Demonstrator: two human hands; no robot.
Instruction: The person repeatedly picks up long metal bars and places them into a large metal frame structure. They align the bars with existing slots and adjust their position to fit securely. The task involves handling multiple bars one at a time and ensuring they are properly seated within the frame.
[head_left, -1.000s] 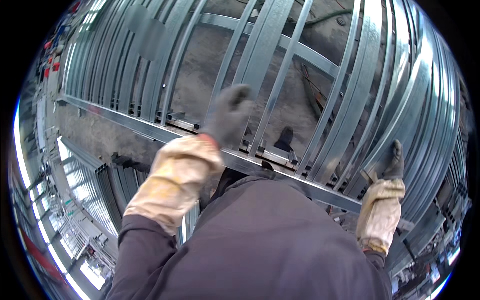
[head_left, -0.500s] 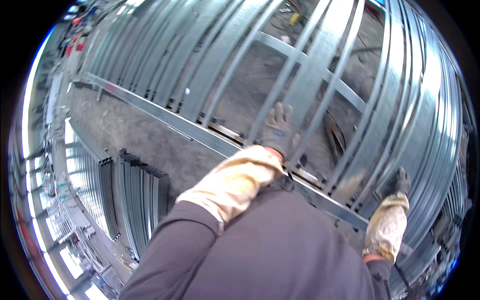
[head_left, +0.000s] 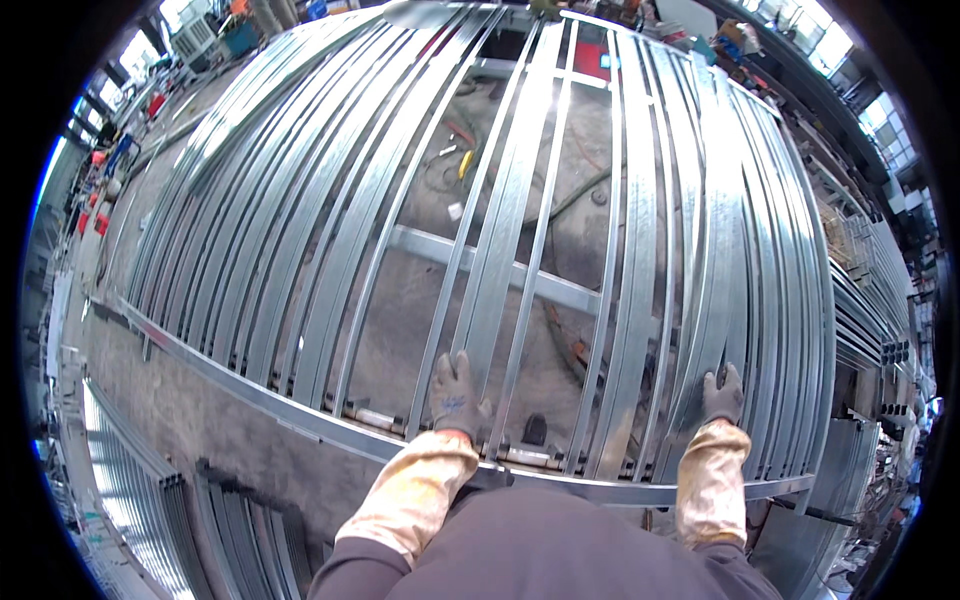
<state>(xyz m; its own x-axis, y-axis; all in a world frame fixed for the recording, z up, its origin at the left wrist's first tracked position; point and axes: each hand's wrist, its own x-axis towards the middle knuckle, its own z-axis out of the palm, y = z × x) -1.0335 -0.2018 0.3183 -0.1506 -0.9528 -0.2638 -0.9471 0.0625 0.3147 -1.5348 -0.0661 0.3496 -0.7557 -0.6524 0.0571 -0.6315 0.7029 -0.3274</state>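
Both hands have slid forward along the metal since a second ago, and the view has lifted to take in far more of the long galvanised steel strips [head_left: 500, 230] fanning away across the rack. Now the left hand [head_left: 455, 392], in a grey glove with a tan leather cuff, lies flat with its fingers spread on one strip near the middle, just beyond the long cross rail [head_left: 300, 415] that runs under the near ends. Farther off, the right hand [head_left: 722, 392] rests palm-down on a tightly packed bundle of strips [head_left: 745, 260] to the right; its fingers look curled over an edge, though I cannot tell whether it actually grips. Neither hand has lifted anything; both press on top. A second cross bar [head_left: 500, 270] shows farther out, with the concrete floor [head_left: 400, 310] visible through the gaps. My read is that the person is spacing or shifting a strip sideways along the rail. A steady, even push from both hands would be called for, keeping the long piece from skewing or catching a neighbour. More stacked sections [head_left: 150, 490] lie down to the left.
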